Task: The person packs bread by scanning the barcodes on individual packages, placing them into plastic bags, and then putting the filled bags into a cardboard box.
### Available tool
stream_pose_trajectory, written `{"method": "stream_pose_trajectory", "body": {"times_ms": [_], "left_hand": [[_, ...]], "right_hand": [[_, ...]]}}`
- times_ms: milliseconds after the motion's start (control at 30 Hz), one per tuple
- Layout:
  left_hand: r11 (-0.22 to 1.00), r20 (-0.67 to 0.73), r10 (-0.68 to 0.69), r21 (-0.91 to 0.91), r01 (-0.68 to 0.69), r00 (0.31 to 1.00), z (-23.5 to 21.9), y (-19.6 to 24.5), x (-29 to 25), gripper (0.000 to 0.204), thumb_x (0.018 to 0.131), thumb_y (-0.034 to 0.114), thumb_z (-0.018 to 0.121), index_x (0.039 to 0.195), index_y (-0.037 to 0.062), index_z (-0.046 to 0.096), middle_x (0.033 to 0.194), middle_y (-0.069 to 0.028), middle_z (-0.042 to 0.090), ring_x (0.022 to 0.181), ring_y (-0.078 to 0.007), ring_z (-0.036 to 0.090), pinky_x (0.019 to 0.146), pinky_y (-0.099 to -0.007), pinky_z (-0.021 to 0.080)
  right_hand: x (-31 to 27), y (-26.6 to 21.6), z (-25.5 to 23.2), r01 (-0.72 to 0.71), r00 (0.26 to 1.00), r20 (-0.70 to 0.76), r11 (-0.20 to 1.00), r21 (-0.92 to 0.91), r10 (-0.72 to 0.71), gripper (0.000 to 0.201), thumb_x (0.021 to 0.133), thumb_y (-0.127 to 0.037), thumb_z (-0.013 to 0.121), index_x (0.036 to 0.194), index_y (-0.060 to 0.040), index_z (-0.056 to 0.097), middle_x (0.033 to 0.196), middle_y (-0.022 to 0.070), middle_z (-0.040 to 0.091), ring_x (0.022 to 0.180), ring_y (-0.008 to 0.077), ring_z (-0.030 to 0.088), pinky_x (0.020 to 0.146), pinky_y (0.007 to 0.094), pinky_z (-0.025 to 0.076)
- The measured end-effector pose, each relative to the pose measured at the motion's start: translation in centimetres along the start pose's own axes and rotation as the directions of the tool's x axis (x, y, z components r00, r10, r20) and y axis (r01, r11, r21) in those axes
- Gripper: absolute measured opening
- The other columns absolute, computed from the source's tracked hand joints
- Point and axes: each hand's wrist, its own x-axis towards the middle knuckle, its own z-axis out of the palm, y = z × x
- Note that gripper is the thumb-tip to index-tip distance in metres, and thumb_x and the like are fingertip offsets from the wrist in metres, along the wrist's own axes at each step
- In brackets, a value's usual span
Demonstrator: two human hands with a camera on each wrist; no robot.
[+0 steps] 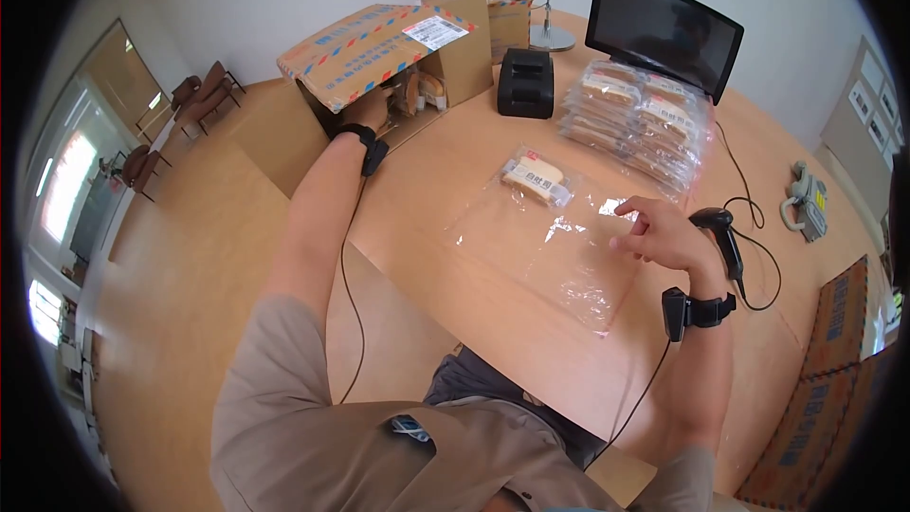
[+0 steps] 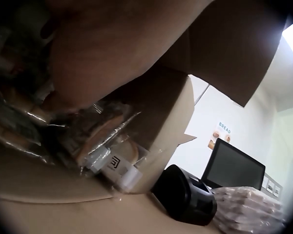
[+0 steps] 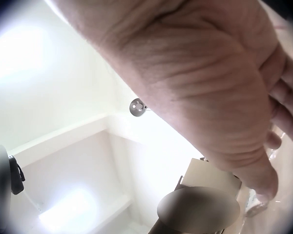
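On the wooden tabletop (image 1: 417, 218), wrapped bread (image 1: 536, 178) near the right fingers (image 1: 641, 204).

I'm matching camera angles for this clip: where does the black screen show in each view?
Head: black screen at upper right, behind the stacked bread packs.
Left wrist: right of centre, below mid-height.
Right wrist: not in it.
Landmark, head and left wrist only: black device, left of the screen.

Left arm (image 1: 318, 204) outstretched, right hand (image 1: 665, 235) loosely curled
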Motion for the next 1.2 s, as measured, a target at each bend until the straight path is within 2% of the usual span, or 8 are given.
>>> {"method": "stream_pose_trajectory", "body": {"times_ms": [233, 333, 433, 600, 867, 1100, 1167, 1200], "left_hand": [[0.992, -0.304, 0.127, 0.052, -0.116, 0.944, -1.7, 1.7, -2.7, 0.041, 0.104, 0.023, 0.061, 0.139, 0.0022, 0.068, 0.143, -0.0217, 0.069, 0.132, -0.0413, 0.065, 0.112, -0.052, 0.051], [0.968, -0.211, 0.129, -0.186, -0.17, 0.969, -5.3, 5.6, -5.6, 0.04, 0.102, 0.034, 0.067, 0.122, -0.0001, 0.073, 0.107, -0.0183, 0.079, 0.096, -0.0376, 0.075, 0.091, -0.0473, 0.058], [0.441, 0.011, 0.19, -0.894, -0.075, 0.982, -6.9, 9.6, -8.4, 0.029, 0.102, 0.03, 0.071, 0.109, 0.002, 0.076, 0.096, -0.0049, 0.078, 0.084, -0.0157, 0.072, 0.079, -0.0312, 0.056], [-0.034, 0.271, 0.527, -0.94, 0.339, 0.805, -6.9, 18.4, -13.9, 0.016, 0.103, 0.026, 0.073, 0.104, 0.0111, 0.077, 0.092, 0.0025, 0.077, 0.079, -0.0038, 0.069, 0.067, -0.0203, 0.051], [0.044, 0.423, 0.578, -0.87, 0.49, 0.698, -1.8, 29.5, -21.5, 0.037, 0.103, 0.008, 0.07, 0.137, -0.0029, 0.061, 0.117, -0.0082, 0.074, 0.096, -0.0141, 0.076, 0.072, -0.0243, 0.064], [-0.061, 0.316, 0.694, -0.87, 0.489, 0.647, 0.5, 29.2, -22.4, 0.05, 0.095, -0.008, 0.068, 0.145, 0.0007, 0.063, 0.131, -0.0108, 0.066, 0.114, -0.0185, 0.072, 0.099, -0.026, 0.061], [0.103, 0.03, 0.722, -0.993, -0.065, 0.692, 1.0, 28.6, -22.1, 0.063, 0.091, -0.016, 0.06, 0.149, 0.0079, 0.064, 0.135, -0.0099, 0.06, 0.127, -0.0199, 0.065, 0.111, -0.0261, 0.054], [0.108, 0.036, 0.722, -0.992, -0.06, 0.691, 1.5, 28.4, -21.9, 0.063, 0.091, -0.016, 0.06, 0.149, 0.0079, 0.064, 0.135, -0.0099, 0.06, 0.127, -0.0199, 0.065, 0.111, -0.0261, 0.054]], "right_hand": [[-2.5, 0.7, -3.6, -0.072, 0.99, -0.098, 0.969, 0.237, 0.097, 0.054, 0.091, -0.019, 0.087, 0.136, 0.0019, 0.068, 0.08, 0.0058, 0.07, 0.07, 0.014, 0.07, 0.06, 0.0294, 0.055], [-3.9, 1.7, -5.4, -0.077, 0.971, -0.192, 0.948, 0.308, 0.141, 0.049, 0.096, -0.019, 0.084, 0.138, -0.0002, 0.067, 0.084, 0.0052, 0.071, 0.071, 0.0129, 0.069, 0.062, 0.0278, 0.055], [-5.1, 3.5, -6.9, -0.033, 0.954, -0.268, 0.931, 0.363, 0.138, 0.048, 0.098, -0.021, 0.082, 0.139, -0.0008, 0.066, 0.084, 0.005, 0.072, 0.073, 0.012, 0.069, 0.063, 0.0269, 0.055], [-7.1, 6.1, -8.5, -0.152, 0.891, -0.368, 0.937, 0.314, 0.268, 0.051, 0.097, -0.025, 0.083, 0.137, 0.0016, 0.067, 0.087, 0.0062, 0.075, 0.075, 0.012, 0.07, 0.066, 0.026, 0.057], [-7.0, 13.3, -8.0, -0.498, 0.714, -0.589, 0.866, -0.049, 0.377, 0.049, 0.076, -0.037, 0.095, 0.099, 0.0034, 0.081, 0.091, 0.0162, 0.079, 0.082, 0.0267, 0.076, 0.076, 0.0393, 0.061], [-4.8, 16.8, -6.3, -0.513, 0.789, -0.408, 0.858, -0.028, 0.459, 0.052, 0.069, -0.038, 0.095, 0.101, 0.0017, 0.082, 0.098, 0.0195, 0.081, 0.095, 0.0319, 0.078, 0.084, 0.0427, 0.06], [-4.3, 17.0, -6.1, -0.487, 0.785, -0.433, 0.873, 0.013, 0.444, 0.05, 0.07, -0.036, 0.094, 0.102, 0.0013, 0.081, 0.098, 0.0194, 0.081, 0.095, 0.0318, 0.078, 0.084, 0.043, 0.06], [-4.1, 17.1, -6.2, -0.486, 0.796, -0.409, 0.874, 0.009, 0.447, 0.049, 0.071, -0.034, 0.093, 0.103, 0.0012, 0.081, 0.098, 0.019, 0.081, 0.094, 0.0319, 0.078, 0.084, 0.0431, 0.06]]}}
